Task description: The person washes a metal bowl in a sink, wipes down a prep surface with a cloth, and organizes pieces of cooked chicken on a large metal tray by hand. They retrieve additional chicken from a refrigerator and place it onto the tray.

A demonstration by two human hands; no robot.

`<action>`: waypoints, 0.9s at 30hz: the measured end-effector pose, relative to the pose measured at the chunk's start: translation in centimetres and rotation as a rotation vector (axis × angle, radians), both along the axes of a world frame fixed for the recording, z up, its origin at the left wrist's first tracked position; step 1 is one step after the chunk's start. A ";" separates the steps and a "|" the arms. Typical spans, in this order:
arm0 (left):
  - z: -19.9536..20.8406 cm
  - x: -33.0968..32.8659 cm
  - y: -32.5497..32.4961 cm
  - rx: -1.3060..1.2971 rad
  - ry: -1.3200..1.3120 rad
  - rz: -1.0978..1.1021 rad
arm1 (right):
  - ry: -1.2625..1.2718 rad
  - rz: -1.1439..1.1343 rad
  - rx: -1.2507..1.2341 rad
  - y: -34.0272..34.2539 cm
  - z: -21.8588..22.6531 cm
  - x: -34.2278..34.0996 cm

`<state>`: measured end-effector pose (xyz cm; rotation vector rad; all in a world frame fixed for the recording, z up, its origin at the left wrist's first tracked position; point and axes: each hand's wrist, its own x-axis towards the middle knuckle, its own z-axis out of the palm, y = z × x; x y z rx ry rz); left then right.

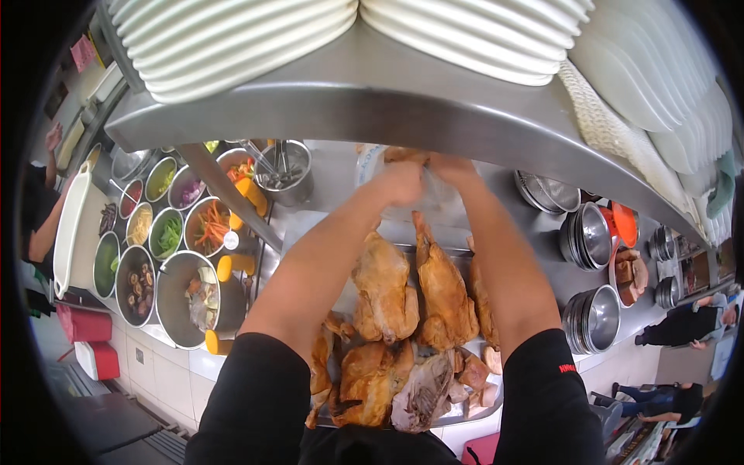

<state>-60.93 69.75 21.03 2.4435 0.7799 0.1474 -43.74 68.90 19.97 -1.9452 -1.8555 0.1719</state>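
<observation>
Both my arms reach forward over a metal tray of cooked poultry to the far side of the counter, under the shelf. My left hand is closed at a clear plastic bag with blue print. Close beside it, my right hand touches the same bag, its fingers mostly hidden by the shelf edge. A brown piece of food shows at the bag, partly covered. Between my forearms lie a whole golden-brown bird and a second bird. Nearer me is a torn piece of meat.
A steel shelf with stacked white plates crosses above my hands. Metal tubs of cut vegetables and a pot of utensils stand left. Stacked steel bowls are right. Another person stands far right.
</observation>
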 end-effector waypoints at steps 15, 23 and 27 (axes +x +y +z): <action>2.7 -2.3 -1.2 -0.877 -0.563 0.578 | 0.104 -0.202 -0.105 4.1 2.6 2.6; 1.5 -0.1 -1.5 -1.200 -0.469 0.637 | 0.498 0.139 -0.258 -3.4 1.3 0.3; 1.8 -0.8 -1.0 -1.370 -0.523 0.740 | 1.014 -0.092 -0.561 -4.8 4.1 -2.3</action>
